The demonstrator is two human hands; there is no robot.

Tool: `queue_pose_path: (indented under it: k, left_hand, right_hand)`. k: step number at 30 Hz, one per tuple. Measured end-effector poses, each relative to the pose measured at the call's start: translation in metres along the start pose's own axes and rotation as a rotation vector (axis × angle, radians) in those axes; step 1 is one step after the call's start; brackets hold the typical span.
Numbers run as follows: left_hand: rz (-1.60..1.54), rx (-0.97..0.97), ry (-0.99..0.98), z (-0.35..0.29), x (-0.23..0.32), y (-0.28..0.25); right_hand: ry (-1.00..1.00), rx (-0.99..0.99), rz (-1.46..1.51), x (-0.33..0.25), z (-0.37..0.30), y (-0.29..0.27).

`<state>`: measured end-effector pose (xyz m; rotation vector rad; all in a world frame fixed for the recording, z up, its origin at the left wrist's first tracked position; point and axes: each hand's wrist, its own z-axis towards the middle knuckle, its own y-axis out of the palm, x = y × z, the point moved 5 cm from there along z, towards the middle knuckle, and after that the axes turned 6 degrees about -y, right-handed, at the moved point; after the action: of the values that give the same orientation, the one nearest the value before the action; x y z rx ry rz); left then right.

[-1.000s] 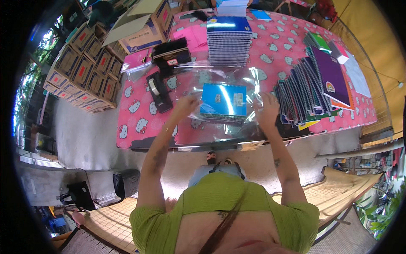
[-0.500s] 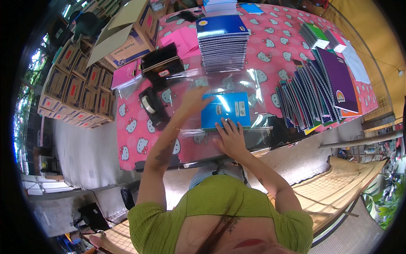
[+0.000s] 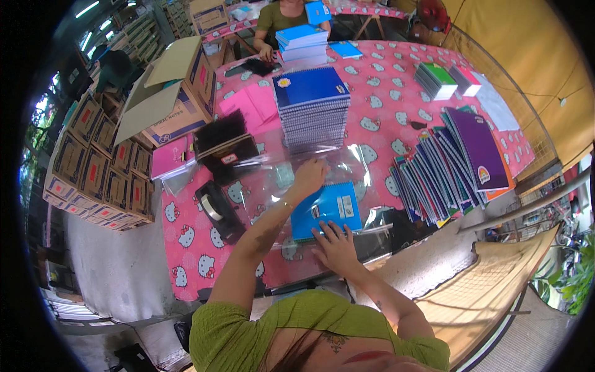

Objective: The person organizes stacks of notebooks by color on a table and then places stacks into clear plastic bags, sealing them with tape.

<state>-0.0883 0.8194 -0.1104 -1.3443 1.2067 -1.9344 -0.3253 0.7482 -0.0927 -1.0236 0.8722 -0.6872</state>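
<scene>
Head view: my right hand (image 3: 338, 251), fingers spread, rests on the blue notebook (image 3: 325, 211) beneath it, my left hand (image 3: 310, 177) — grip I can't tell — at clear film (image 3: 353, 168) just beyond, seemingly smoothing, next needing steady pressure.

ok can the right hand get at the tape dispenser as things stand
Probably not directly: the right hand rests on the blue notebook, and the left forearm lies between it and the tape dispenser, so it would likely have to go over or around.
</scene>
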Motion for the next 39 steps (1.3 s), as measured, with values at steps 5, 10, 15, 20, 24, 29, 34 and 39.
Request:
queue_pose_path:
  k: [5,10,15,20,24,29,34,39]
  left_hand:
    - [0.225,-0.101,0.045,0.033,-0.037,0.014]
    - [0.288,0.059,0.125,0.037,-0.026,0.002]
    - [0.300,0.167,0.149,0.023,-0.035,0.003]
    - [0.420,0.394,0.267,0.025,-0.013,-0.010]
    - [0.262,0.151,0.068,0.023,-0.012,-0.020]
    - [0.129,0.032,0.068,-0.006,0.011,-0.044]
    - [0.208,0.306,0.293,-0.081,0.064,-0.060]
    - [-0.024,0.220,0.010,-0.134,0.056,-0.014]
  right_hand:
    - [-0.002,-0.005,-0.011,0.000,0.005,-0.003]
    - [0.016,-0.009,0.004,0.003,0.003,-0.002]
    - [-0.007,-0.003,-0.002,0.001,0.002,-0.002]
    - [-0.002,0.004,-0.019,0.003,0.000,-0.004]
    - [-0.038,-0.001,-0.012,0.003,0.001,-0.006]
    - [-0.082,0.028,-0.004,0.003,0.000,-0.005]
    - [-0.064,0.070,0.046,0.010,0.005,-0.003]
    - [-0.064,-0.033,-0.001,0.013,0.004,0.012]
